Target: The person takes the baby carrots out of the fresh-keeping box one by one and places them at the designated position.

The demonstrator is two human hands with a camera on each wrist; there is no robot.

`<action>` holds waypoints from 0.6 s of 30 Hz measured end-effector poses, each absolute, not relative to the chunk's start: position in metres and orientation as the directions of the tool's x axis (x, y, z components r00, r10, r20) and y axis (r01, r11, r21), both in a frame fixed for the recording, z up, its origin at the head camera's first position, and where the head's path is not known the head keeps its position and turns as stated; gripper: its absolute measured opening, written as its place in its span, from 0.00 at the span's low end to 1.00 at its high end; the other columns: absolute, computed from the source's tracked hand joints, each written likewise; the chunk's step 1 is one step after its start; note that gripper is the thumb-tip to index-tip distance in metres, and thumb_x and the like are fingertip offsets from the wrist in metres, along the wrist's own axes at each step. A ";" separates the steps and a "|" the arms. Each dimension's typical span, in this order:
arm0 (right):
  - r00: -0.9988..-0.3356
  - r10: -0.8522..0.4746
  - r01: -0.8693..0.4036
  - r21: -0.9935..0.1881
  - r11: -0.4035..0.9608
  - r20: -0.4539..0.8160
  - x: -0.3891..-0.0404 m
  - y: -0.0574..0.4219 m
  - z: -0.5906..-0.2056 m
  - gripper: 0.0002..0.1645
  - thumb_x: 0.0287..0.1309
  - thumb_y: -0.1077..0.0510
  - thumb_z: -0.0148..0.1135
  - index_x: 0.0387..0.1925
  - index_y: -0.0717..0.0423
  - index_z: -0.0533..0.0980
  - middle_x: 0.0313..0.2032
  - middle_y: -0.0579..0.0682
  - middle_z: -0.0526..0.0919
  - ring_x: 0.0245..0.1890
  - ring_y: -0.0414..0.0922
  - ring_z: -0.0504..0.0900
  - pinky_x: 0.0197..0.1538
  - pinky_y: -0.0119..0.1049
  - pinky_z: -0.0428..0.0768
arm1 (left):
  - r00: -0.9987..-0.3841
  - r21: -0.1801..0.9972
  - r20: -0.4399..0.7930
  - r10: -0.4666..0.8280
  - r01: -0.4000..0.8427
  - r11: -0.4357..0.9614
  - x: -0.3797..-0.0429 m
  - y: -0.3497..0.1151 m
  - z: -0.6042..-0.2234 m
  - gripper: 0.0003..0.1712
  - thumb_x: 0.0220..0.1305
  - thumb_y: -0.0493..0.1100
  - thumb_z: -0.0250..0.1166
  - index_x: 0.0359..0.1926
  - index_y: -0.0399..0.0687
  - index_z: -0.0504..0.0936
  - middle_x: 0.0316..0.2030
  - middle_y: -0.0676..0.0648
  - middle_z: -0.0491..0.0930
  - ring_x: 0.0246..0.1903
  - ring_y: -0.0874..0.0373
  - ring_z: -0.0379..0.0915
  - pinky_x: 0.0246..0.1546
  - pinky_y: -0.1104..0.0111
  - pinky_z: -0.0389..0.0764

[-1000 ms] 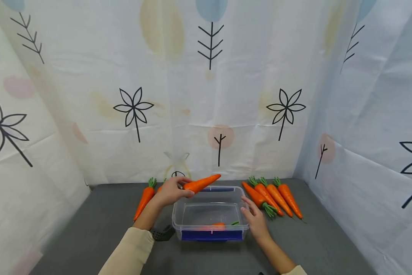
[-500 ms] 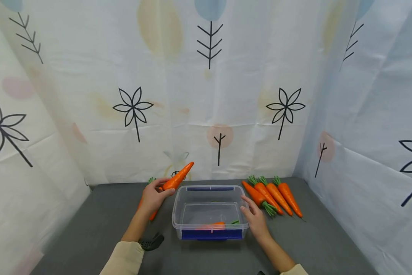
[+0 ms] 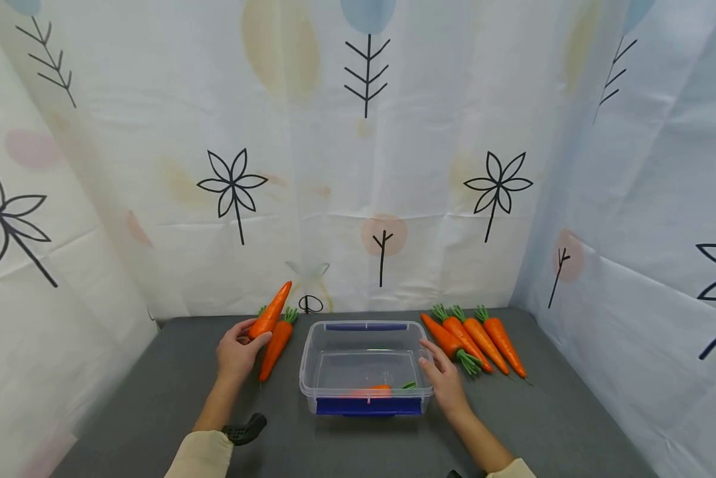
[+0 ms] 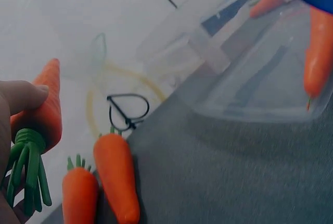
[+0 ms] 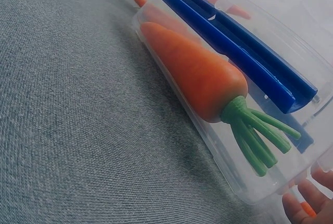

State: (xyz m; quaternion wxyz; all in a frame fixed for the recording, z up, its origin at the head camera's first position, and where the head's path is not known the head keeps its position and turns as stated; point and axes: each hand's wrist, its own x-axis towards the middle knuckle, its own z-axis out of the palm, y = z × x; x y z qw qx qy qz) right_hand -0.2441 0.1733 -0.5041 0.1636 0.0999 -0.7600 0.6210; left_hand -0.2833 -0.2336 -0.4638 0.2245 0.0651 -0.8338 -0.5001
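My left hand holds an orange carrot by its thick end, left of the box, with the tip pointing up. In the left wrist view the thumb lies along the carrot and its green stalks hang below. On the table beside that hand is another carrot; one more is mostly hidden, only its green top showing. My right hand rests with relaxed fingers at the right side of a clear plastic box with blue latches. Inside the box a carrot lies against the front wall.
Several carrots lie in a group on the grey table, right of the box. A patterned white curtain stands behind and at both sides. A black strap device sits on my left wrist.
My left hand has carried the carrot leftward, from above the box to over the carrots on the left, and its tip has turned upward. The right hand and the box stay put.
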 end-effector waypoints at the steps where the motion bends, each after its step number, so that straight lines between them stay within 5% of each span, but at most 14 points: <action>1: -0.927 0.051 -0.355 -0.912 0.208 0.372 -0.244 0.173 -0.504 0.25 0.69 0.60 0.54 0.64 0.64 0.69 0.63 0.61 0.71 0.66 0.60 0.63 0.66 0.58 0.58 | -0.887 0.865 0.307 -0.345 0.108 0.490 -0.283 -0.238 -0.466 0.29 0.57 0.48 0.73 0.58 0.42 0.78 0.49 0.38 0.76 0.41 0.47 0.70 0.34 0.64 0.74; 8: -0.931 0.083 -0.332 -0.918 0.217 0.356 -0.244 0.172 -0.503 0.24 0.67 0.60 0.56 0.63 0.62 0.71 0.63 0.61 0.72 0.62 0.61 0.68 0.61 0.60 0.65 | -0.879 0.868 0.243 -0.410 0.008 0.497 -0.280 -0.261 -0.478 0.31 0.60 0.50 0.70 0.60 0.41 0.75 0.52 0.36 0.73 0.44 0.45 0.70 0.37 0.62 0.73; 18: -0.932 0.082 -0.330 -0.921 0.206 0.352 -0.243 0.172 -0.501 0.24 0.68 0.60 0.56 0.63 0.63 0.70 0.64 0.62 0.70 0.64 0.61 0.66 0.63 0.60 0.62 | -0.844 0.863 0.196 -0.500 -0.093 0.496 -0.276 -0.278 -0.494 0.33 0.59 0.50 0.70 0.60 0.36 0.74 0.52 0.30 0.73 0.51 0.35 0.67 0.52 0.44 0.67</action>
